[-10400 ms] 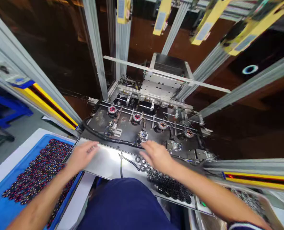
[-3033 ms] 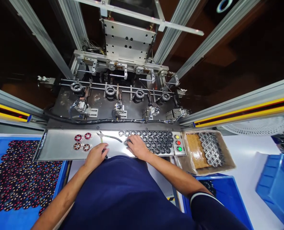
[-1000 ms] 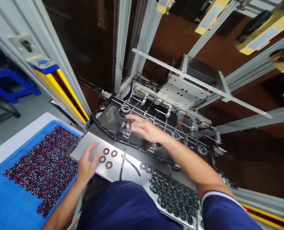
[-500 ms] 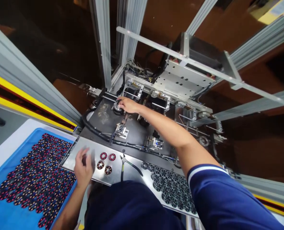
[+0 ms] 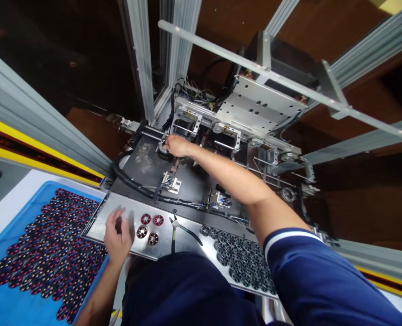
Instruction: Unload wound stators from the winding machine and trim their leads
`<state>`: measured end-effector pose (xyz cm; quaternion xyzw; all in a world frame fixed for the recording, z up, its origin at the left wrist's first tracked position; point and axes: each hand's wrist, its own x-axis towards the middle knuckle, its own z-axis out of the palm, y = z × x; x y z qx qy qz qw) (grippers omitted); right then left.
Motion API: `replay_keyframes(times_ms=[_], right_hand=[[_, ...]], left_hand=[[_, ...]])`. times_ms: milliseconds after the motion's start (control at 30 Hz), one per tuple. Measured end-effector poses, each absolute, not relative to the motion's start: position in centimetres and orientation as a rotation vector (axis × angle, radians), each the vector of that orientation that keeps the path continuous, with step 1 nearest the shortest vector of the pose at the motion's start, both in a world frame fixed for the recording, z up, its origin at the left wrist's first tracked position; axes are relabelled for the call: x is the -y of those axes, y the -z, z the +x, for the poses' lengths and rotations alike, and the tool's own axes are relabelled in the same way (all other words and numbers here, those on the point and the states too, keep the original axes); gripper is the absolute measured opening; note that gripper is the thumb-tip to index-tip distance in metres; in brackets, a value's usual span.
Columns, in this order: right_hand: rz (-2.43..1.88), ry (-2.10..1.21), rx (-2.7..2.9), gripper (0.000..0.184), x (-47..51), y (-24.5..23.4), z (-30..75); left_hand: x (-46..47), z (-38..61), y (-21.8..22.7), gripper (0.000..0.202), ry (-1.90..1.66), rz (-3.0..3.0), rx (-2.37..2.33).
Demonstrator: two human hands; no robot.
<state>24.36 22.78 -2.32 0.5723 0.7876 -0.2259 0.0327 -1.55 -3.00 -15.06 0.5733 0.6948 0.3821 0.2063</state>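
My right hand (image 5: 176, 146) reaches far across the machine plate. Its fingers are closed on the edge of a round metal stator (image 5: 163, 147) seated on a dark round fixture; the fingertips are partly hidden. Above the left end of the metal shelf (image 5: 138, 207), my left hand (image 5: 117, 233) hovers with curved fingers apart, holding nothing visible. To its right lie several stators, two with red windings (image 5: 152, 219) and two with copper-coloured ones (image 5: 147, 235). Beside them rest diagonal cutters (image 5: 175, 224) with dark, green-marked handles.
At the left, a blue tray (image 5: 14, 303) holds many wound stators (image 5: 51, 244). Bare grey stator cores (image 5: 241, 256) crowd the shelf's right part. Black cables (image 5: 136, 185), small metal brackets (image 5: 172, 182) and a slanted bar (image 5: 221, 54) surround the reaching arm.
The view has shifted slightly. My right hand stays at the fixture, its fingers drawn a little closer around the stator's edge. My left hand keeps nearly the same place and pose.
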Motion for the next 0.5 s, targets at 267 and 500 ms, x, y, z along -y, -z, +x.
replay_keyframes(times_ms=[267, 500], right_hand=[[1.727, 0.569, -2.509, 0.026, -22.4, 3.4, 24.5], [1.539, 0.361, -2.714, 0.040, -18.2, 2.3, 26.4]], left_hand=[[2.9, -1.6, 15.3, 0.049, -1.054, 1.596, -1.934], [3.0, -1.7, 15.2, 0.048, -1.040, 1.583, -1.945]])
